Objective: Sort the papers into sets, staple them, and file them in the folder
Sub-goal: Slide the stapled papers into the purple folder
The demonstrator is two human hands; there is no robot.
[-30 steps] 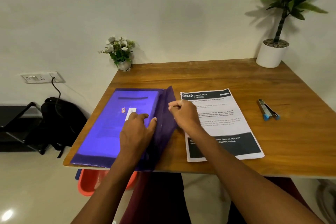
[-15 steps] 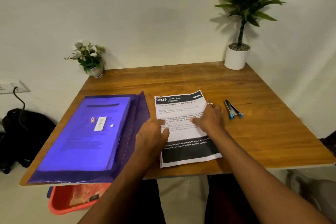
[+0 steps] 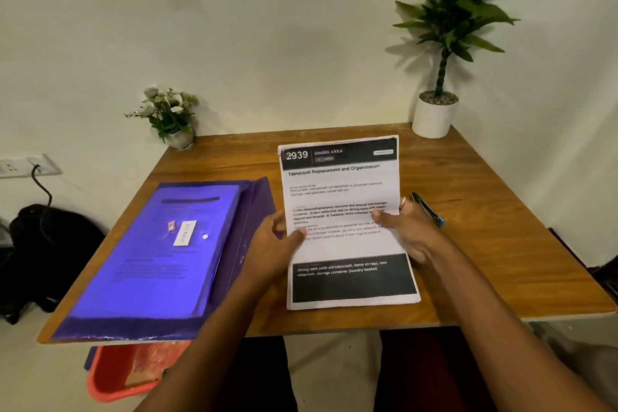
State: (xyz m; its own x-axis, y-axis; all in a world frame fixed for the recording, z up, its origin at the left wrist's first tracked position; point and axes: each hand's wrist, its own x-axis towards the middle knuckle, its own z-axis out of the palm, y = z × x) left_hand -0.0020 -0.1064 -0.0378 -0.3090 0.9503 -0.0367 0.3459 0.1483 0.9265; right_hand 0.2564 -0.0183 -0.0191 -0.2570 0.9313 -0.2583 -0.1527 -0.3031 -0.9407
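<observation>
both hands point(image 3: 274, 246) grip the papers point(image 3: 344, 211) beside the folder point(image 3: 160, 254).

The papers point(image 3: 341, 197), a stack of white printed sheets, are held at both side edges by the left hand point(image 3: 271, 244) and the right hand point(image 3: 411, 231). The stack is tilted up over the front middle of the table point(image 3: 485, 244). A black header, "2939 DINING AREA", is seen on the top page, and a black band near its bottom. The folder point(image 3: 160, 254), purple and half transparent, is laid flat along the left edge, down to the front left corner; its right flap is raised. The stapler point(image 3: 429, 211), dark with a blue end, is partly hidden behind the right hand.
</observation>
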